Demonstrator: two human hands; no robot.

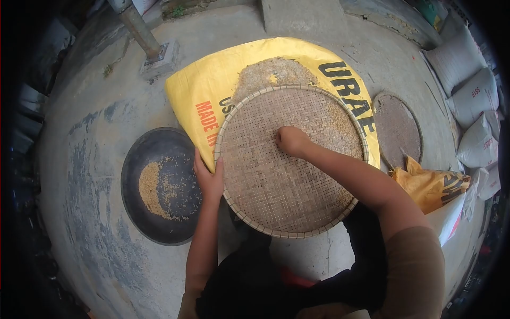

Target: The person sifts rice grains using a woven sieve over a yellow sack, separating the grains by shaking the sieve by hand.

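A round woven bamboo winnowing tray (271,175) is in front of me, over the near part of a yellow sack. My left hand (210,178) grips the tray's left rim, with the thumb and fingers at its edge. Above the middle of the weave, my right hand (292,142) is closed with its fingers curled; anything inside them is hidden. Scattered grain (342,125) lies along the tray's right side, with a little more near the lower right rim.
Husky grain (276,72) is heaped on the yellow printed sack (186,85). To the left, a dark basin (186,226) holds pale grain. A second woven tray (396,127), an orange sack (425,186) and several white sacks (475,98) are on the right. A post (138,29) stands upper left.
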